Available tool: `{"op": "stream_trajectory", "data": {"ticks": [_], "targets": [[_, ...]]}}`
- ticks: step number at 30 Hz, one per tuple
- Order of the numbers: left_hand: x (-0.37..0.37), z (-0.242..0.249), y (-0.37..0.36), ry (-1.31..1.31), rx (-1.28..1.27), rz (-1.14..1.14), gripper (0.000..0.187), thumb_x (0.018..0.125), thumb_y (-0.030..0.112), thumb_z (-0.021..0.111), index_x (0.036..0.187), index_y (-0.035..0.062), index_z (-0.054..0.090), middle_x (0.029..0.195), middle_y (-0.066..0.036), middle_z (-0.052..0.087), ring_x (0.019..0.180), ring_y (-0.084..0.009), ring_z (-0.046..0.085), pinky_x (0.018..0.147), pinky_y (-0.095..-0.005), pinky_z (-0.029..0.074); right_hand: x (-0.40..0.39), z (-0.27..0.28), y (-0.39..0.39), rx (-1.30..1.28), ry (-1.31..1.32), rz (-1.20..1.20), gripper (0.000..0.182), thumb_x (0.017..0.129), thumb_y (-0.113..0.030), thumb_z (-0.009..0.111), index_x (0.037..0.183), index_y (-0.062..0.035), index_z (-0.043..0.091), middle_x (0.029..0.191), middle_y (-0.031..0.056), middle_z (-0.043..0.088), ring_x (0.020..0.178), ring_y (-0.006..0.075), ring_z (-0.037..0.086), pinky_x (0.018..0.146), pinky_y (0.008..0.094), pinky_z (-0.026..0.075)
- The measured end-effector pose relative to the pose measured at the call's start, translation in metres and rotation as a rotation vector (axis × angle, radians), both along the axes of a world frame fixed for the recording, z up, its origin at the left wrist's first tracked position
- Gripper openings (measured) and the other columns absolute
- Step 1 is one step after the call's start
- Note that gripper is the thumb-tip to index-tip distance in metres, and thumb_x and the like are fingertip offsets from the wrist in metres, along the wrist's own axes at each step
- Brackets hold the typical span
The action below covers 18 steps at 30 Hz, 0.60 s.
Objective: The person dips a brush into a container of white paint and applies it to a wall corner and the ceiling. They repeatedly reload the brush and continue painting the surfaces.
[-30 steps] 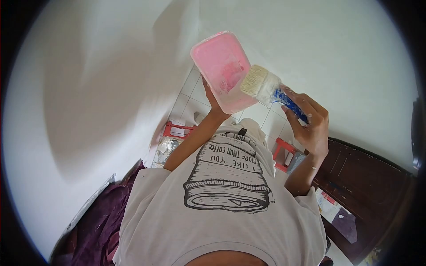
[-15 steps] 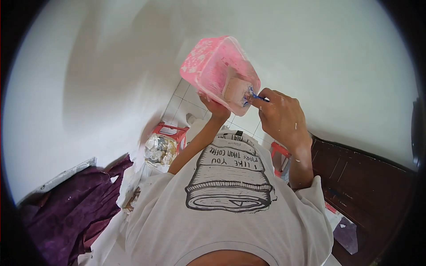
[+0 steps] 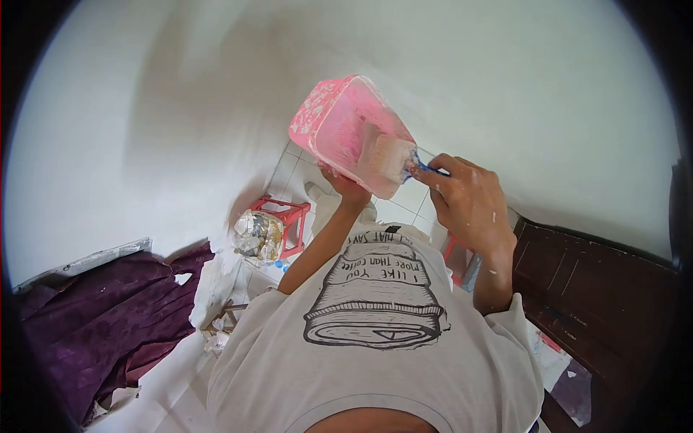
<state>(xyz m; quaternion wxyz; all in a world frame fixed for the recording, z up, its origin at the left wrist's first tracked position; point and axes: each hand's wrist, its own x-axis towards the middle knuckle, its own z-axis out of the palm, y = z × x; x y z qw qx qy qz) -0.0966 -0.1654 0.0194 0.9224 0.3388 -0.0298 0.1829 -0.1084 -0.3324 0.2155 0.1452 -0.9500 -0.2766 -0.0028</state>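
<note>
A pink plastic container (image 3: 339, 133), smeared with white paint, is tilted with its opening toward me. My left hand (image 3: 348, 186) supports it from below, its fingers partly hidden behind the container. My right hand (image 3: 471, 198), spotted with paint, is closed round the blue handle of a wide paint brush (image 3: 390, 156). The pale bristles lie inside the container against its lower right wall, coated with paint.
Pale walls (image 3: 548, 94) rise ahead and at both sides. A red stool (image 3: 292, 216) with a plastic-wrapped bundle (image 3: 258, 237) stands at lower left on white tiles. Purple cloth (image 3: 108, 317) lies at far left, dark wooden furniture (image 3: 592, 303) at right.
The container and both hands sit slightly lower in view. The brush has shifted a little to the right, toward the container's rim, and more of the red stool shows.
</note>
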Motion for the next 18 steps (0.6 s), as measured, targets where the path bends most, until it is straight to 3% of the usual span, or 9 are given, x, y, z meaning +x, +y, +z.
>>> {"op": "stream_trajectory", "data": {"ticks": [2,6,7,9,10,12,13,15,18], "targets": [[-0.008,0.006,-0.012,0.127,0.127,0.121,0.068,0.096,0.059,0.026,0.144,0.0117,0.019,0.145,-0.01,0.028,0.135,-0.0286,0.032,0.111,-0.048,0.03,0.001,-0.014,-0.002,0.007,0.028,0.042,0.034,0.074,0.003,0.062,0.1,-0.0154,0.073,0.088,0.0029,0.066,0.074,0.0212,0.064,0.061,0.0338,0.052],[0.001,-0.038,-0.009,0.102,0.04,0.162,0.064,0.097,0.054,0.032,0.143,0.01,0.019,0.144,-0.012,0.028,0.134,-0.0291,0.033,0.111,-0.0486,0.031,0.005,-0.02,-0.027,0.188,0.114,0.107,0.034,0.074,0.001,0.06,0.104,-0.0121,0.071,0.089,0.0075,0.068,0.07,0.0243,0.064,0.06,0.0345,0.052],[0.001,-0.044,-0.005,0.051,0.139,0.231,0.063,0.098,0.051,0.033,0.143,0.0092,0.019,0.144,-0.012,0.028,0.134,-0.0291,0.034,0.111,-0.0487,0.031,0.006,-0.022,-0.032,0.191,0.11,0.112,0.034,0.074,0.001,0.06,0.104,-0.0121,0.071,0.089,0.0075,0.068,0.07,0.0243,0.064,0.06,0.0345,0.052],[0.002,-0.045,0.0,-0.004,0.242,0.3,0.061,0.099,0.049,0.034,0.143,0.0084,0.019,0.144,-0.013,0.027,0.134,-0.0292,0.034,0.111,-0.0487,0.031,0.005,-0.03,-0.044,0.577,0.165,0.068,0.032,0.078,0.004,0.06,0.107,-0.007,0.069,0.09,0.0096,0.07,0.058,0.0197,0.061,0.055,0.0313,0.049],[0.002,-0.042,0.001,0.018,0.181,0.262,0.061,0.099,0.05,0.033,0.143,0.0091,0.02,0.145,-0.012,0.028,0.134,-0.029,0.034,0.11,-0.0484,0.031,0.005,-0.033,-0.051,0.578,0.161,0.071,0.032,0.078,0.004,0.06,0.107,-0.007,0.069,0.09,0.0096,0.07,0.058,0.0197,0.061,0.055,0.0313,0.049],[0.0,-0.033,0.001,0.06,0.051,0.19,0.061,0.099,0.051,0.03,0.144,0.0106,0.021,0.145,-0.011,0.028,0.134,-0.0285,0.034,0.11,-0.0477,0.031,0.006,-0.04,-0.06,0.782,0.58,0.001,0.03,0.085,0.004,0.058,0.114,-0.0023,0.063,0.089,0.013,0.07,0.051,0.0122,0.053,0.051,0.0258,0.046],[-0.002,-0.029,0.002,0.082,-0.015,0.154,0.061,0.099,0.052,0.029,0.144,0.0114,0.021,0.145,-0.01,0.029,0.134,-0.0282,0.034,0.11,-0.0474,0.031,0.004,-0.053,-0.061,0.778,0.577,0.006,0.03,0.085,0.004,0.058,0.114,-0.0023,0.063,0.089,0.013,0.07,0.051,0.0122,0.053,0.051,0.0258,0.046],[-0.007,-0.021,0.002,0.107,-0.084,0.123,0.061,0.099,0.053,0.028,0.144,0.0122,0.022,0.146,-0.01,0.029,0.134,-0.028,0.034,0.11,-0.047,0.031,0.001,-0.087,-0.059,1.226,0.716,0.023,0.03,0.09,0.001,0.056,0.12,-0.0001,0.056,0.085,0.0144,0.068,0.052,0.0071,0.049,0.048,0.0223,0.043],[-0.014,-0.013,0.001,0.152,-0.104,0.051,0.064,0.098,0.056,0.025,0.145,0.0137,0.023,0.145,-0.009,0.032,0.134,-0.0276,0.034,0.11,-0.0457,0.032,0.0,-0.099,-0.053,1.296,0.769,0.011,0.028,0.093,-0.002,0.054,0.121,-0.0006,0.054,0.084,0.0153,0.067,0.052,0.0072,0.048,0.047,0.0213,0.042]]}}
